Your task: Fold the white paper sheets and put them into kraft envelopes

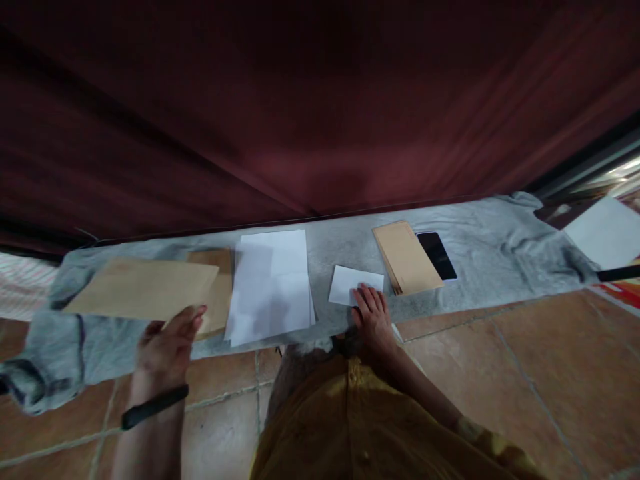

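Observation:
At the left, my left hand (pixel 169 343) pinches the lower right edge of a brown envelope (pixel 143 287), which is raised over the bench. Under it, more brown envelopes (pixel 216 293) lie partly covered. Beside them is a stack of white paper sheets (pixel 270 283). My right hand (pixel 374 320) lies flat with its fingers stretched on a small folded white paper (pixel 345 283), covering its lower right part. A pile of smaller tan envelopes (pixel 410 260) sits just beyond that hand, to its right, partly over a dark-screened phone (pixel 437 255).
A grey cloth (pixel 495 247) covers the long narrow bench. Behind it hangs a dark red curtain (pixel 320 133). Tiled floor (pixel 480 373) shows on my side. A white sheet-like thing (pixel 607 233) stands at the far right, near a dark bar (pixel 619 273).

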A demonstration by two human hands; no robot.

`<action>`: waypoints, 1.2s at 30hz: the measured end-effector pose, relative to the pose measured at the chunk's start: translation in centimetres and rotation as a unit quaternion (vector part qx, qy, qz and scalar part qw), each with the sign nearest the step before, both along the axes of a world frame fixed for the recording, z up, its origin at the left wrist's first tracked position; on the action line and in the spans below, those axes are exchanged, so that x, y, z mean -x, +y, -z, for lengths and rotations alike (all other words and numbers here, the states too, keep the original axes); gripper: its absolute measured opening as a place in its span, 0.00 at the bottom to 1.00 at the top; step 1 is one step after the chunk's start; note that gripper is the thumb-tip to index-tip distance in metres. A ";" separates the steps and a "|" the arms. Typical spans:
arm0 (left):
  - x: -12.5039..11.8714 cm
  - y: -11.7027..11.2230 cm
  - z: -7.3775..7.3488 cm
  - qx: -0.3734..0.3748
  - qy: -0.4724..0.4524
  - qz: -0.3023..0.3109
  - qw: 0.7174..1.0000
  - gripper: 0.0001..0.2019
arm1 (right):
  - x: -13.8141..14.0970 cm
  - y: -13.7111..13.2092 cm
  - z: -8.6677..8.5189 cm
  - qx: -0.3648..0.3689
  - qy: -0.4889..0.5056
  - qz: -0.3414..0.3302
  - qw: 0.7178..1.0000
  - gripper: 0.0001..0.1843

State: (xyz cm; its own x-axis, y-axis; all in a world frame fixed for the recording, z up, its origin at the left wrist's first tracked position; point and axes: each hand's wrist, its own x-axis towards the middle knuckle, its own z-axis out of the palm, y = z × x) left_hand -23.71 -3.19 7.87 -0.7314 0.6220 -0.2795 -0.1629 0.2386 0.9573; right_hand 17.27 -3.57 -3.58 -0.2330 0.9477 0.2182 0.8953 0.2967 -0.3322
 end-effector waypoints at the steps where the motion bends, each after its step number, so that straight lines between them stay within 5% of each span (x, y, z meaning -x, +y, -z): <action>1: -2.4 0.2 0.3 0.003 -0.057 0.018 0.998 0.08 | 0.0 0.0 -0.1 0.002 0.003 0.003 1.000 0.28; 6: -15.9 0.1 1.4 -0.004 -0.193 0.119 0.974 0.18 | -0.1 -0.2 -1.3 0.005 0.035 0.022 0.999 0.27; 9: -21.9 -0.5 2.4 -0.007 -0.240 0.155 0.958 0.22 | 0.0 -0.1 -2.3 0.045 0.153 0.024 0.987 0.25; 11: -24.5 -0.9 3.3 -0.008 -0.257 0.175 0.950 0.25 | 0.3 0.1 -2.7 0.114 0.281 0.030 0.952 0.24; 13: -26.0 -1.1 4.2 -0.001 -0.266 0.180 0.947 0.25 | 0.8 0.5 -2.7 0.198 0.424 0.052 0.882 0.24; 16: -27.1 -1.4 5.1 0.011 -0.281 0.182 0.942 0.26 | 1.8 1.3 -2.0 0.279 0.571 0.101 0.765 0.22; 18: -27.3 -1.5 5.5 0.017 -0.292 0.194 0.936 0.27 | 2.2 2.0 -1.3 0.303 0.600 0.138 0.727 0.19; 22: -27.2 -2.1 5.6 0.060 -0.318 0.246 0.914 0.23 | 2.2 2.9 -0.9 0.318 0.598 0.175 0.715 0.17; 25: -26.4 -3.2 5.2 0.118 -0.280 0.366 0.879 0.20 | 1.6 3.2 -1.4 0.312 0.588 0.166 0.727 0.15; 28: -25.2 -3.9 4.4 0.120 -0.049 0.507 0.852 0.15 | 1.0 3.4 -2.0 0.324 0.576 0.134 0.738 0.12; 31: -23.6 -2.8 3.5 0.015 0.270 0.542 0.795 0.13 | 0.7 3.5 -2.2 0.344 0.567 0.113 0.740 0.09; 34: -21.7 0.2 3.5 -0.041 0.471 0.556 0.683 0.46 | 0.8 3.5 -2.3 0.346 0.567 0.098 0.741 0.10; 36: -20.6 2.4 4.1 -0.023 0.525 0.581 0.622 0.56 | 0.7 3.5 -2.3 0.340 0.563 0.076 0.749 0.11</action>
State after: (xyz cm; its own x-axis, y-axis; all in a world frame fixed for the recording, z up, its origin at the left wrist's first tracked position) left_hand -3.12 -0.84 3.82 0.4541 0.8909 0.0106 0.8140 -0.4197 0.4016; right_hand 16.53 -0.11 -1.28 -0.1419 0.9257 -0.3507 -0.0611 -0.3618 -0.9302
